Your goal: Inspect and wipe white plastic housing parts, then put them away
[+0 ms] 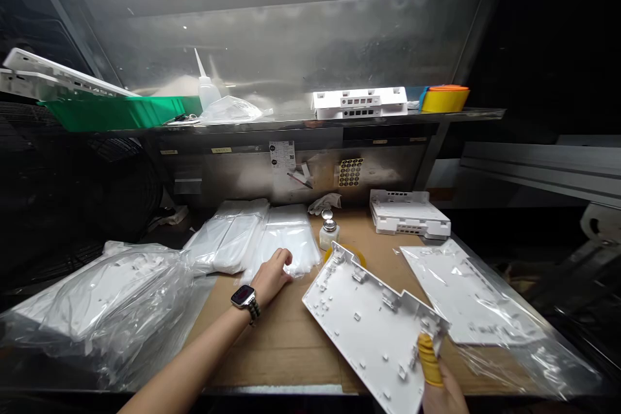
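We have a white panel (359,317) in our right hand (440,388) at the lower right of the frame, the thumb in a yellow finger cot (429,362) clamped over its inner face; the fingers beneath are hidden. Its long axis slants from the centre down to the lower right, and we grip it by that lower end, so the far end points up and left toward the clear bags (291,233).

Our left hand (269,278), wearing a watch (243,296), is the nearer one to those bags. It lies at their front edge, just left of centre, fingers loosely curled and parted from the thumb, grasping nothing we can see; whether they touch the plastic, we cannot tell. Between bags and panel, a small bottle (329,236) stands on the cardboard-covered tabletop (276,356).
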`<state>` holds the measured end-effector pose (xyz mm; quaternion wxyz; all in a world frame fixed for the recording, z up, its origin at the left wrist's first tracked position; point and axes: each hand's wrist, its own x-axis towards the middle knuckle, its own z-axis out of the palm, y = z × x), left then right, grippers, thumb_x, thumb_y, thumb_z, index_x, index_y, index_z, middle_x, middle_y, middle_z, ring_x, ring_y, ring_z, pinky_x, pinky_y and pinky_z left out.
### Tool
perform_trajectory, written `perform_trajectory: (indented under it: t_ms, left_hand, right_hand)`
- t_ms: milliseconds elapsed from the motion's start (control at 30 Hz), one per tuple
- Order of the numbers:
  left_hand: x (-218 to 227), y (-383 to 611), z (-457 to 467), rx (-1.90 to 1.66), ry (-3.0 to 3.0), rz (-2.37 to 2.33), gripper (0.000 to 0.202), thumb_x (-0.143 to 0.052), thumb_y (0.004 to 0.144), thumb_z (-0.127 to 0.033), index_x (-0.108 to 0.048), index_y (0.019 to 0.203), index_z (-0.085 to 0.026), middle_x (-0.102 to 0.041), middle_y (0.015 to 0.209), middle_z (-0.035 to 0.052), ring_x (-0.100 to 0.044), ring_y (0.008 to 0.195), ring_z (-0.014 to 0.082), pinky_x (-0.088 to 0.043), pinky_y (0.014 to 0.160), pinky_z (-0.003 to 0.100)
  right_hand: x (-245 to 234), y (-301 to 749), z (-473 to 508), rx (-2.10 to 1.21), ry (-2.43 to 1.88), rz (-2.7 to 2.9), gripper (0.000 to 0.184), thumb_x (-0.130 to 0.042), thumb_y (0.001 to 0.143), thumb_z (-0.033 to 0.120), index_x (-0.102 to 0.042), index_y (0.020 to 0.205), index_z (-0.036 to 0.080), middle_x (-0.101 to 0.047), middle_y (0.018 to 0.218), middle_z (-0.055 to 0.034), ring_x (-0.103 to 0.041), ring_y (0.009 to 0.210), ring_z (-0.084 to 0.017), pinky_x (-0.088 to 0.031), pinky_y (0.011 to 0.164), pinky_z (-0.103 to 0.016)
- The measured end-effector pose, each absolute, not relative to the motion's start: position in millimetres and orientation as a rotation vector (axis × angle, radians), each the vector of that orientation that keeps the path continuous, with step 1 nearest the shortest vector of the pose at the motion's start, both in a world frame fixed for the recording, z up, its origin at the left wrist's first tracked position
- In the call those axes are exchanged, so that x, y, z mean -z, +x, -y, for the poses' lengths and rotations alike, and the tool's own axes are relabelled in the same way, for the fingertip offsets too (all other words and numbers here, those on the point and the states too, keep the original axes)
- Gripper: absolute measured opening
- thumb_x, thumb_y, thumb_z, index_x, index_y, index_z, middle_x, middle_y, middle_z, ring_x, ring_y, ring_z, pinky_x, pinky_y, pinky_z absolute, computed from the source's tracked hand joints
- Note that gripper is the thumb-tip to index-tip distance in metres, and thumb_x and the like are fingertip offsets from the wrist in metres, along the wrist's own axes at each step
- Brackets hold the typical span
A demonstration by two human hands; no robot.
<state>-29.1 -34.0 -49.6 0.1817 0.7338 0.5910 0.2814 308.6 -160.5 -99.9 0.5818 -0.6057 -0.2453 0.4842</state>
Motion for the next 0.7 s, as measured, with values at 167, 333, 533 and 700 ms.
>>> perform_trajectory:
  t_ms: [167, 333, 533, 700]
  left_hand:
    - [57.1, -15.1, 36.1, -0.749, 2.093, -1.568, 0.022, -0.072, 0.091, -0.033, -0.062, 0.103, -0.016, -0.064, 0.104, 0.0033, -0.060, 0.073, 0.0135, -0.055, 0.069, 0.032]
    - [65.8, -5.2, 36.0, -0.686, 2.160, -1.470, 0.019, -0.075, 0.089, -0.029, -0.062, 0.085, -0.015, -0.065, 0.103, 0.0036, -0.061, 0.078, 0.0140, -0.056, 0.069, 0.031]
    - [55.0, -5.0, 42.5, -0.573, 2.297, -1.552, 0.012, -0.071, 0.090, -0.016, -0.066, 0.079, -0.015, -0.069, 0.116, 0.0055, -0.065, 0.099, 0.0185, -0.058, 0.084, 0.036]
    - [19.4, -17.2, 38.6, -0.576, 2.348, -1.963, 0.044, -0.043, 0.092, 0.002, -0.067, 0.123, -0.018, -0.051, 0.154, 0.0155, -0.055, 0.124, 0.0332, -0.053, 0.097, 0.054]
  right_hand:
    - [95.8, 297.6, 159.1, -1.162, -1.412, 0.639, 0.073, -0.084, 0.055, 0.076, -0.072, 0.093, 0.015, -0.071, 0.065, -0.0023, -0.069, 0.065, -0.024, -0.056, 0.059, -0.027]
    - [84.3, 274.4, 162.9, -0.941, -1.498, 0.715, 0.077, -0.071, 0.071, 0.080, -0.072, 0.110, 0.014, -0.077, 0.083, -0.0052, -0.071, 0.083, -0.025, -0.054, 0.068, -0.024]
    - [89.8, 275.3, 165.9, -0.902, -1.535, 0.771, 0.068, -0.076, 0.070, 0.075, -0.076, 0.105, 0.017, -0.076, 0.073, -0.0061, -0.072, 0.092, -0.030, -0.055, 0.066, -0.025]
    - [85.7, 275.7, 168.7, -0.830, -1.604, 0.822, 0.066, -0.072, 0.073, 0.075, -0.077, 0.106, 0.018, -0.076, 0.071, -0.0056, -0.073, 0.084, -0.029, -0.054, 0.064, -0.025]
